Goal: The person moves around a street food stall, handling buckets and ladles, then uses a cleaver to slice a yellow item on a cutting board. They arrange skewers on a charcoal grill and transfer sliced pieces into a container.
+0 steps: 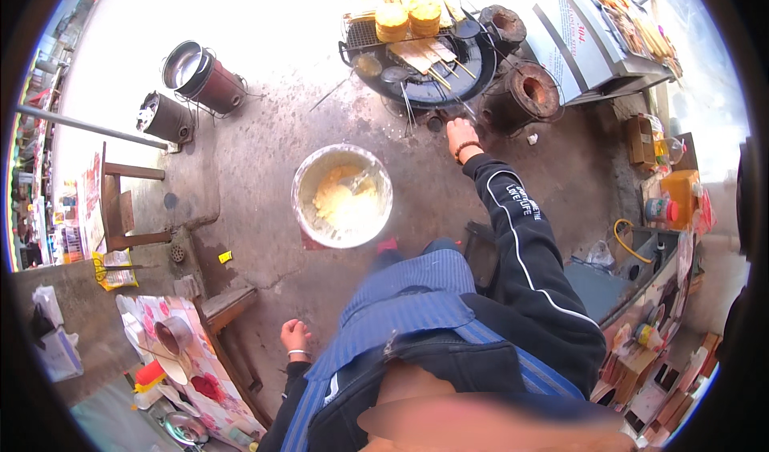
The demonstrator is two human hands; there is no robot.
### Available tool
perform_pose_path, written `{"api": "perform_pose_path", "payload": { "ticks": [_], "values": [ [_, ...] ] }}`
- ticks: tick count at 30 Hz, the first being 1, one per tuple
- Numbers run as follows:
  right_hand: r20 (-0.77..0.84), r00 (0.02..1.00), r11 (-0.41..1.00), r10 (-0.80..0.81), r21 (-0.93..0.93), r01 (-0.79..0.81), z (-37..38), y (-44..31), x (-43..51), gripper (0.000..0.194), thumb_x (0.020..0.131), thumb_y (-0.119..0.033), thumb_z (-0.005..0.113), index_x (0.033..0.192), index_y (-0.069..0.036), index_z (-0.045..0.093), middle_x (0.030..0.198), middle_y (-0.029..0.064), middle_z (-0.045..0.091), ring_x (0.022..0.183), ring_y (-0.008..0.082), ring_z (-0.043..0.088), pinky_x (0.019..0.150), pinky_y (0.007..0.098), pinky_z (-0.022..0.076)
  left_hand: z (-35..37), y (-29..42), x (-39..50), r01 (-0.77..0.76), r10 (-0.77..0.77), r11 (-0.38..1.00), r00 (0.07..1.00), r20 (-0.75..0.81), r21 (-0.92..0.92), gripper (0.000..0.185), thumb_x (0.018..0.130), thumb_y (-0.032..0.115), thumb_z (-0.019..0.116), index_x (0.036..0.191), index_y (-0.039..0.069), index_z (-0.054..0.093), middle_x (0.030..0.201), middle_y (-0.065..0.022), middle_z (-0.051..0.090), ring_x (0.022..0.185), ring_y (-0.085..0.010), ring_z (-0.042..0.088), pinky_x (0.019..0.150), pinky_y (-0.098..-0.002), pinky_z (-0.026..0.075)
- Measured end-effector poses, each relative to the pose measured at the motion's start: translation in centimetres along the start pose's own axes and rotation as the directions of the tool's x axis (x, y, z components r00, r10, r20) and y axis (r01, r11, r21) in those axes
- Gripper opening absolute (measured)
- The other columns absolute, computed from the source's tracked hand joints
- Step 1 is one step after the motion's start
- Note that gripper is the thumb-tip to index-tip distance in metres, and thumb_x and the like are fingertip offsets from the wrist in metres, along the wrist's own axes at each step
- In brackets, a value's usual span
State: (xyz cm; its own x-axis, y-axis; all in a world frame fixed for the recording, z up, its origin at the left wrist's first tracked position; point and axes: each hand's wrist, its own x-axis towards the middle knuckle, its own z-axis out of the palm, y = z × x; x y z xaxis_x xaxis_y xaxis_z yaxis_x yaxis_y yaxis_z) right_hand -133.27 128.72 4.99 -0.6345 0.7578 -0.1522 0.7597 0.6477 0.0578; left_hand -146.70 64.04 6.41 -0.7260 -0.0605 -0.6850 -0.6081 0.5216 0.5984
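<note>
My right hand (pixel 462 136) reaches forward, fingers curled, at the near rim of a wide black frying pan (pixel 441 94). A metal utensil (pixel 464 108) lies over that rim just beyond my knuckles; whether I grip it cannot be told. Pale flat pieces on wooden sticks (pixel 414 56) rest in the pan, beside a metal ladle (pixel 395 75). Stacks of round golden cakes (pixel 392 24) stand on a wire rack (pixel 363 35) at its far side. Down by my left hip, my left hand (pixel 294 334) hangs with curled fingers and nothing visible in it. A bucket of pale yellow batter (pixel 342 196) stands before me.
Right of the pan are clay stove cylinders (pixel 534 89) and a stainless steel cabinet (pixel 577 43). Two more stoves, one a red cylinder bearing a pot (pixel 216 85), stand left. A wooden bench (pixel 228 309) and flowered table (pixel 180 308) flank my left side; a grey cart (pixel 607 287) is right.
</note>
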Motion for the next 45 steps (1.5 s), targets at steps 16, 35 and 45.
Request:
{"api": "perform_pose_path", "payload": {
  "ticks": [16,35,45],
  "values": [
    [0.126,0.991,0.998,-0.053,-0.029,0.058,7.7,12.8,11.7,0.034,0.077,-0.011,0.055,0.107,0.000,0.044,0.096,0.0182,0.054,0.090,0.0304,0.058,0.072,0.0341,0.0511,20.6,-3.1,-16.0,0.451,-0.510,0.856,0.816,-0.272,-0.252,0.016,0.076,0.009,0.055,0.089,0.000,0.056,0.074,-0.0080,0.058,0.065,-0.0201,0.059,0.050,-0.0312,0.049],
    [0.324,0.943,0.824,-0.079,0.553,-0.121,-6.5,25.5,14.2,0.040,0.063,-0.040,0.072,0.078,-0.004,0.064,0.081,0.0150,0.064,0.081,0.0290,0.062,0.072,0.0370,0.0479,31.5,-2.8,-13.5,0.044,-0.080,0.992,0.946,-0.314,-0.119,0.018,0.076,0.014,0.060,0.082,-0.002,0.065,0.075,-0.0065,0.064,0.067,-0.0134,0.058,0.064,-0.0270,0.048],
    [0.427,0.900,0.607,-0.089,0.740,-0.291,1.7,26.2,19.8,0.041,0.068,-0.043,0.071,0.073,-0.002,0.064,0.073,0.0108,0.063,0.071,0.0210,0.059,0.067,0.0335,0.0446,29.9,-7.5,-14.3,0.037,-0.095,0.969,0.968,-0.232,-0.243,0.019,0.076,0.015,0.062,0.085,-0.002,0.065,0.077,-0.0077,0.064,0.070,-0.0144,0.059,0.066,-0.0271,0.048]
  ]
}}
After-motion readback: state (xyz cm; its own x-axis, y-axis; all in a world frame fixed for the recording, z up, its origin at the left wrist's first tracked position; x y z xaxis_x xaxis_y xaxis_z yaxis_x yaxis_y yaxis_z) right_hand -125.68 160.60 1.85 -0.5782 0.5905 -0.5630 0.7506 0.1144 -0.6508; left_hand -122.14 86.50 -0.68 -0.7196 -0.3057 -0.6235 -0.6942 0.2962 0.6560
